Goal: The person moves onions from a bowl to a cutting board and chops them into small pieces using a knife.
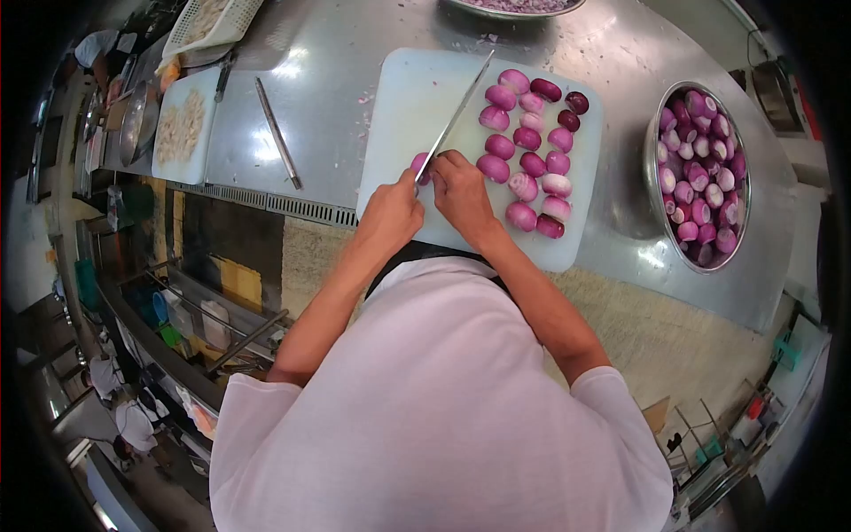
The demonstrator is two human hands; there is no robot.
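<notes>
My left hand is wrapped round the handle of a long kitchen knife, whose blade points away across the white cutting board. A peeled red onion shows at the blade's left side, close to the handle. On the other side of the blade, my right hand has its fingers curled in against the onion; the fingers partly hide it. Right of my hands, several peeled red onions stand in rough rows on the board.
A steel bowl full of red onions stands right on the steel table. Chopped onion fills another bowl at the back. To the left lie a metal rod, a small white board with pale pieces, a dark-handled knife and a white basket.
</notes>
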